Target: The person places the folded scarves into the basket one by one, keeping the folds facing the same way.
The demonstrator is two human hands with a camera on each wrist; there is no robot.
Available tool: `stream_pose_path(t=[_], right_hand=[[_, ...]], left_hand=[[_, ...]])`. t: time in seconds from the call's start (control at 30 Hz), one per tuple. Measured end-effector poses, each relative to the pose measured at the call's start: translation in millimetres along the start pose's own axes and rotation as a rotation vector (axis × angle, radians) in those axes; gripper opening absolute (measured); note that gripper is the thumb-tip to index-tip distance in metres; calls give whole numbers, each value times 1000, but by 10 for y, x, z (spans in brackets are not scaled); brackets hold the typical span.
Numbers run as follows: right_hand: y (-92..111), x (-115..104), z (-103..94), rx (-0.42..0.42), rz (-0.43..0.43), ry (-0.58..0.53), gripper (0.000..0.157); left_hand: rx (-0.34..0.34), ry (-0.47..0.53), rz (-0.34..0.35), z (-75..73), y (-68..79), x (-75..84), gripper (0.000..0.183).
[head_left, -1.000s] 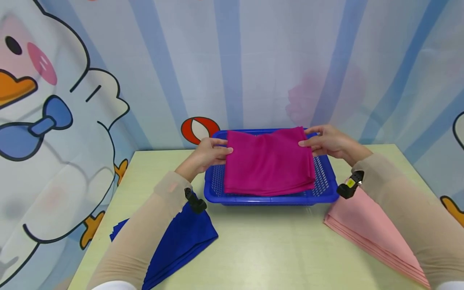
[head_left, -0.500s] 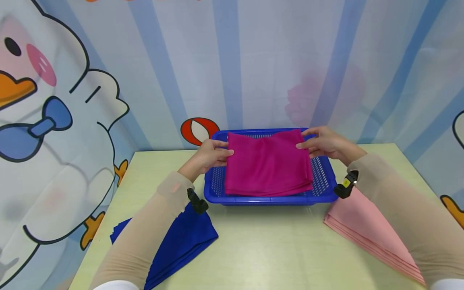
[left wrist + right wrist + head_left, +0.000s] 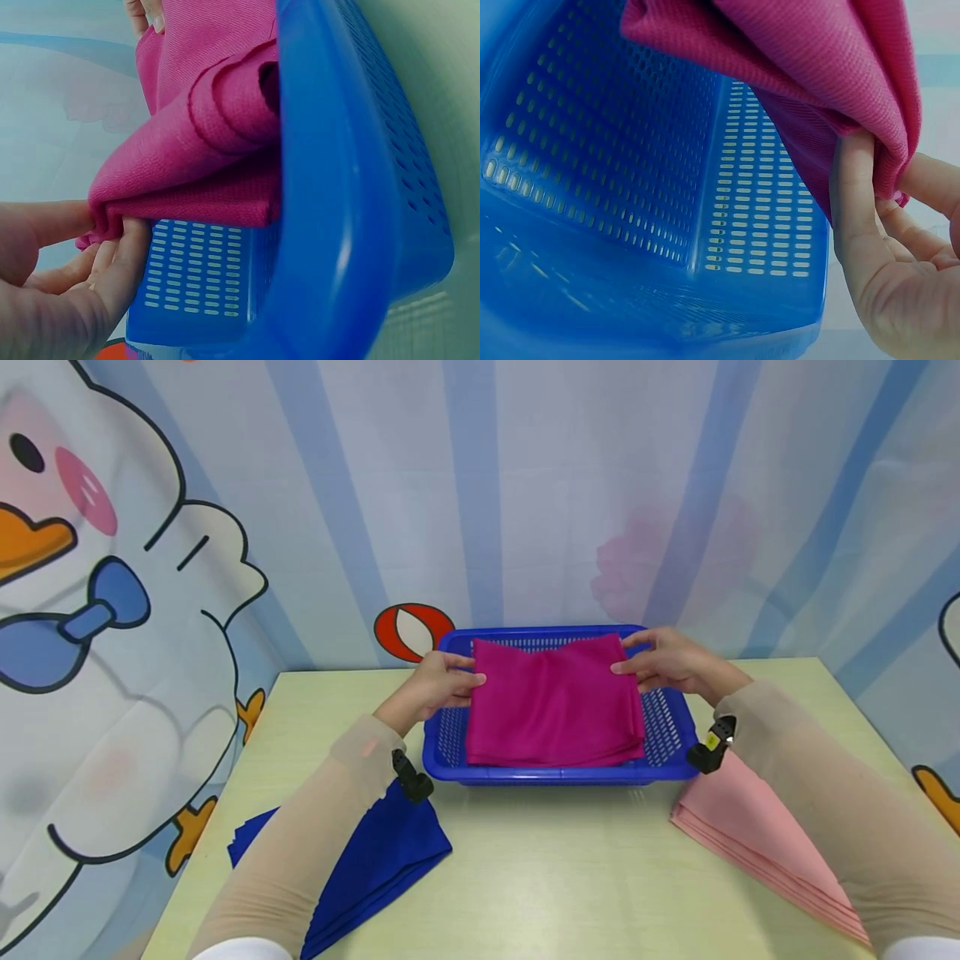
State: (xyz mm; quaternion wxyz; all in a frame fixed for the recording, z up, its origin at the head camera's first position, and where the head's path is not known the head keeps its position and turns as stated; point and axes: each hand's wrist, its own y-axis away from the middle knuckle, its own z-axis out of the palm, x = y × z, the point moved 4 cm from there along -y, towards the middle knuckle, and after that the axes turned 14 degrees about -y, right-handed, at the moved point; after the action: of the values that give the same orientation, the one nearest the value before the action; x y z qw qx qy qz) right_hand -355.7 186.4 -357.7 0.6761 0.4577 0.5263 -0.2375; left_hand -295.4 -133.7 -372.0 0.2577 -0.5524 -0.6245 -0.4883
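Note:
A folded magenta cloth (image 3: 555, 706) spreads over the blue plastic basket (image 3: 562, 774) in the head view. Its far left corner is pinched by my left hand (image 3: 435, 687), thumb on top and fingers beneath. My right hand (image 3: 671, 664) pinches the far right corner the same way. In the left wrist view, the cloth (image 3: 180, 142) shows several folded layers, and its near end meets the basket rim (image 3: 337, 180). The right wrist view has the cloth (image 3: 802, 67) hanging over the basket's slotted inside (image 3: 607, 135), gripped between thumb and fingers.
A folded blue cloth (image 3: 390, 860) lies on the pale table (image 3: 555, 877) at the front left, partly under my left forearm. On the right lies a folded pink cloth (image 3: 757, 835), partly hidden by my right forearm. A printed curtain (image 3: 547, 485) stands behind the table.
Both hands have lowered slightly with the magenta cloth, and the right hand has shifted a little left. The cloth's far edge sits a bit lower, showing more of the basket's far wall.

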Motion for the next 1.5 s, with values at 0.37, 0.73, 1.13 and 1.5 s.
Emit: stream_pose_path(t=[0.37, 0.73, 1.13, 1.5], right_hand=[[1, 28, -7, 4, 0, 21, 68], [-65, 61, -9, 9, -3, 45, 68], [-117, 144, 19, -18, 17, 53, 70], [-133, 186, 20, -21, 16, 59, 69]], left_hand=[[-1, -19, -7, 66, -29, 3, 55], [-1, -35, -28, 81, -70, -28, 53], [3, -41, -35, 101, -91, -64, 53], [1, -50, -36, 137, -107, -98, 55]])
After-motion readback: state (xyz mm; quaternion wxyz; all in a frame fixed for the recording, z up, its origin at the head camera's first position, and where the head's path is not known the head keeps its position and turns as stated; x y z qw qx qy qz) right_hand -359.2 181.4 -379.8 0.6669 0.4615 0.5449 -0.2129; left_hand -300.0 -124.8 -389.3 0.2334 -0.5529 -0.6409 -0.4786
